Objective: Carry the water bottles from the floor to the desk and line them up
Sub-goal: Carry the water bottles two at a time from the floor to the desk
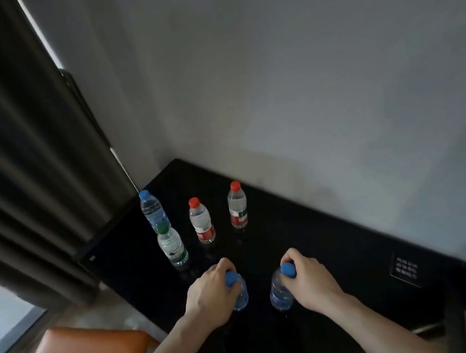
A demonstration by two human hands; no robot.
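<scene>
Two blue-capped bottles stood upright near the front edge of the counter (pixel 308 240), one under each of our hands. Our left hand (pixel 209 295) had its grip closed around the neck and shoulder of the left bottle (pixel 238 294); our right hand (pixel 310 278) was wrapped the same way over the right bottle (pixel 281 291). Each bottle's long axis ran straight down from the palm to the counter, and the two were near each other but apart.

Toward the far left corner stood four more: a blue-capped bottle (pixel 151 207), a green-capped bottle (pixel 173 246) just in front of it, and two red-capped bottles (pixel 201 222) (pixel 237 205) beside them. They formed no clean row yet, we judged. Open dark surface lay to the right, up to a small placard (pixel 405 270), leaving room to slide ours into line.
</scene>
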